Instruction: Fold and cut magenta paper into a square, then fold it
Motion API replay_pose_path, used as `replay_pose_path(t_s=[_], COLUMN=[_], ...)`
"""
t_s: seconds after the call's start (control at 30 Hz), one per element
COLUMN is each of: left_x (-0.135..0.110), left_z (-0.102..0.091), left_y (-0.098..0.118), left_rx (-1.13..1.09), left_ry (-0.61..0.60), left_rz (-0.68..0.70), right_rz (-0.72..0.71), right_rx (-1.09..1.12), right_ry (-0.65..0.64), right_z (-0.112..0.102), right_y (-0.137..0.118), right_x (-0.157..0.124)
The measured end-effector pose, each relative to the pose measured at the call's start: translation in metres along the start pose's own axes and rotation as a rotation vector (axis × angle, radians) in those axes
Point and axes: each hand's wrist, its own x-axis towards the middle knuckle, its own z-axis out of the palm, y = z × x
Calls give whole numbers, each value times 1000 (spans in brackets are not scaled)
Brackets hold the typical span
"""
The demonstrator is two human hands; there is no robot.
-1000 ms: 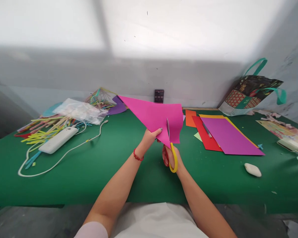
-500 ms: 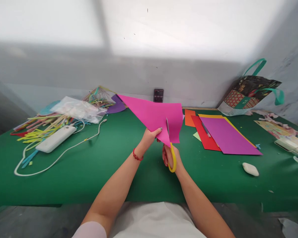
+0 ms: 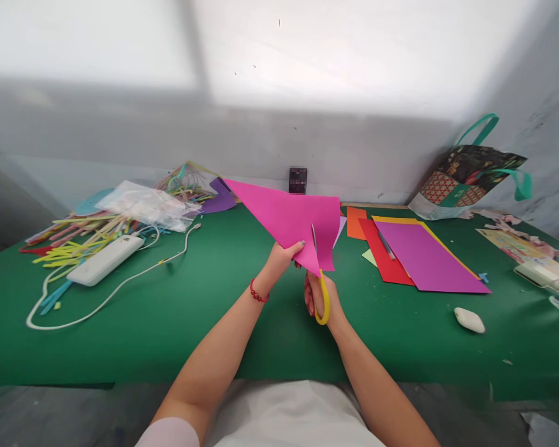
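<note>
I pinch a bright pink sheet (image 3: 279, 214) by its lower edge in my left hand (image 3: 281, 261), its long point stretching up and leftward from my thumb. My right hand (image 3: 334, 299) grips yellow-handled scissors (image 3: 327, 299), a blade rising across the sheet just right of that thumb.

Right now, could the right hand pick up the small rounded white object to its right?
Likely not while the right hand holds the yellow-handled scissors at the pink sheet; once freed, probably, since flat green tabletop lies between it and the small rounded white object.
</note>
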Motion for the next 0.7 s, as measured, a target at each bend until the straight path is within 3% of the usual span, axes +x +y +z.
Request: replay_pose_path(t_s=[0.27,0.47,0.7], left_x=[2,-2,-9], left_z=[-1,3,10], left_y=[-1,0,-2], left_rx=[-33,-76,-62], left_ry=[3,14,-40], left_rz=[14,-16,-82], right_rz=[-6,7,-95], right_rx=[-36,122,161], right_ry=[-1,-95,-161], right_z=[-2,-3,-7], right_y=[0,5,0], right_x=[0,9,13])
